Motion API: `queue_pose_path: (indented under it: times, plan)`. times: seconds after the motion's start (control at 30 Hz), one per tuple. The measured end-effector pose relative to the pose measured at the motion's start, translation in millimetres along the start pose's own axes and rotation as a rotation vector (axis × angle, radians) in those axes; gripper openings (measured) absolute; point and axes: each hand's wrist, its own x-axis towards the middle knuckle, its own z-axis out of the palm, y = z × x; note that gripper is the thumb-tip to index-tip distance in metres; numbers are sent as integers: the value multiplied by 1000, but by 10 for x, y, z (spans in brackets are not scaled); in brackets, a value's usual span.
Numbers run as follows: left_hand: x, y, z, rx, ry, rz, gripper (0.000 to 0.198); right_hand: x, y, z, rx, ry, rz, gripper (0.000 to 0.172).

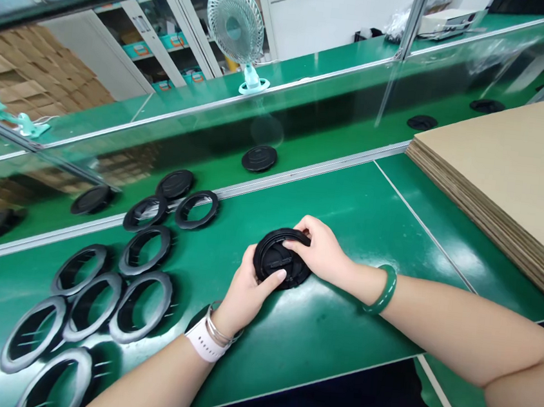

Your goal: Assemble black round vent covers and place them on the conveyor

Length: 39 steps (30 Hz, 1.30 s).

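Note:
Both my hands grip one round black plastic part (273,255) just above the green table, its inner side with a crossbar turned up to me. At its lower left edge is my left hand (249,288), thumb laid over the rim and fingers hidden beneath. My right hand (320,251) holds the upper right rim, thumb reaching inside and fingers curled round the outside. Several loose black rings (141,306) lie on the table to the left of my left hand. What is under the held part cannot be seen.
Beyond a metal rail (304,174) runs a green belt carrying several black discs (260,158). A tall stack of cardboard sheets (512,138) stands at the right. A mint-green fan (235,25) sits on the ledge behind. One black ring (197,209) rests by the rail.

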Motion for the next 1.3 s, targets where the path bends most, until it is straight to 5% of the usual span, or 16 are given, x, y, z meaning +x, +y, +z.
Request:
queue_pose_path:
  times: [0.13,0.3,0.87,1.3]
  plan:
    - [6,6,-14,11,25,-2,46,32,14,-65,127,-174,19,22]
    - [24,3,-67,7,46,-19,39,61,0,-183,206,-532,19,49]
    - [-2,48,-20,28,76,-25,35,-27,-77,-74,197,-382,148,38]
    - [19,88,-112,15,43,10,35,3,7,-58,233,-416,125,40]
